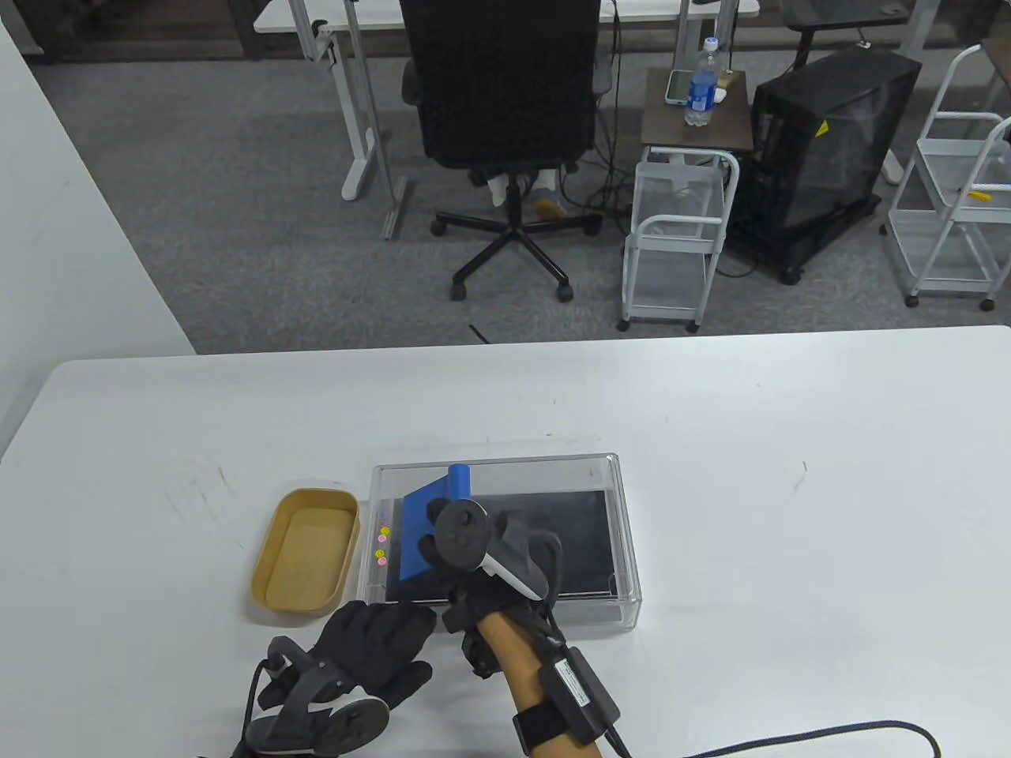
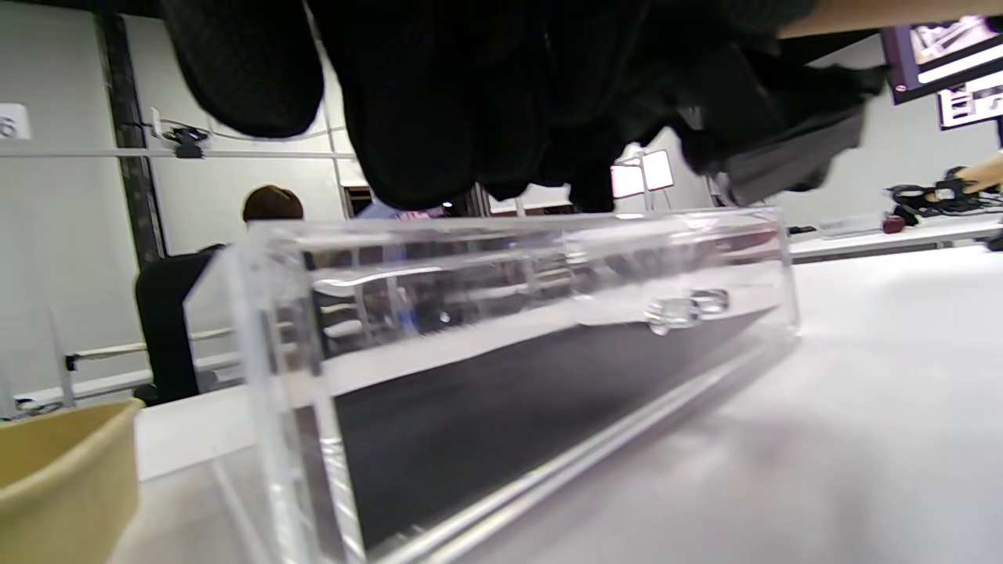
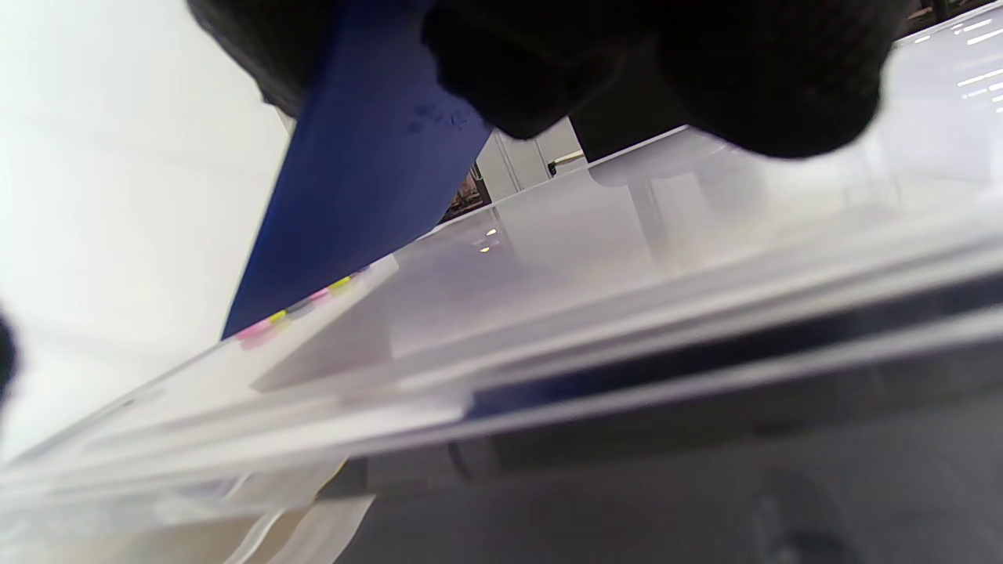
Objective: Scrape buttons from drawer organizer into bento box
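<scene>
A clear plastic drawer organizer (image 1: pixel 600 474) with a black liner lies on the white table. Several small pink and yellow buttons (image 1: pixel 381 537) lie at its left end. My right hand (image 1: pixel 462 541) grips a blue scraper (image 1: pixel 419 537) inside the organizer, its blade standing just right of the buttons. In the right wrist view the blue blade (image 3: pixel 353 204) stands over the buttons (image 3: pixel 270 323). A tan bento box (image 1: pixel 304 560) sits just left of the organizer. My left hand (image 1: pixel 375 643) rests at the organizer's near left corner; the left wrist view shows its fingers (image 2: pixel 423 102) above the clear wall (image 2: pixel 509 313).
An office chair (image 1: pixel 505 118), white wire carts (image 1: pixel 679 237) and a black computer case (image 1: pixel 821 150) stand on the floor beyond the table's far edge. A cable (image 1: pixel 829 738) runs along the table's near right.
</scene>
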`<state>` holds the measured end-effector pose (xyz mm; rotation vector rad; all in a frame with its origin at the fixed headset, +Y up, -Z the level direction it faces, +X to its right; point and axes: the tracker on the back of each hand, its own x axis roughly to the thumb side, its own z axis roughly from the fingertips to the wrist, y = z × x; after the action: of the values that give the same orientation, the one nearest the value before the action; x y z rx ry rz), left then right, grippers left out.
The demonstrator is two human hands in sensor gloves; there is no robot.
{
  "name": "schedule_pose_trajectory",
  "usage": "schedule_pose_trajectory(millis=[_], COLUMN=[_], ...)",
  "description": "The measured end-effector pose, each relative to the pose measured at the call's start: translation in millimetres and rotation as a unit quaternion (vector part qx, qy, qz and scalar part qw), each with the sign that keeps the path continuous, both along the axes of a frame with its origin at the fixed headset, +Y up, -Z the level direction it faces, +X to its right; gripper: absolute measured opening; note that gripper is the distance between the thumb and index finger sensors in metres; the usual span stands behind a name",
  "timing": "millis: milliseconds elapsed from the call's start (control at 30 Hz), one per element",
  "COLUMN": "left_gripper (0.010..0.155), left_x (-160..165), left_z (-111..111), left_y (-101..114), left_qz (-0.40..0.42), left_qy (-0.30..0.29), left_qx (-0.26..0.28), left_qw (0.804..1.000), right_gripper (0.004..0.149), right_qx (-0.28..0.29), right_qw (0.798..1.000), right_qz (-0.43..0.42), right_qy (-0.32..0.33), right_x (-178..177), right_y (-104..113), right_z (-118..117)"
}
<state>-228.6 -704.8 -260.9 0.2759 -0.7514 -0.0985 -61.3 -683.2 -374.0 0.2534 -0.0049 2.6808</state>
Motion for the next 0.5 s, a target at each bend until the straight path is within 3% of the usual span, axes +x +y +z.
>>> schedule_pose_trajectory(millis=[200,500], left_gripper=[0.063,0.062], left_x=[-27,-83], left_z=[-18,-58], left_y=[9,8], left_qz=[0.015,0.053], left_qy=[0.064,0.193], left_qx=[0.029,0.025], left_qw=[0.997,0.979], right_gripper=[0.046,0.046], right_qx=[0.017,0.028], right_qw=[1.0,0.999], right_qz=[-0.01,-0.02], right_qy=[-0.009,-0.011], right_x=[5,5], right_y=[5,4], right_z=[4,5])
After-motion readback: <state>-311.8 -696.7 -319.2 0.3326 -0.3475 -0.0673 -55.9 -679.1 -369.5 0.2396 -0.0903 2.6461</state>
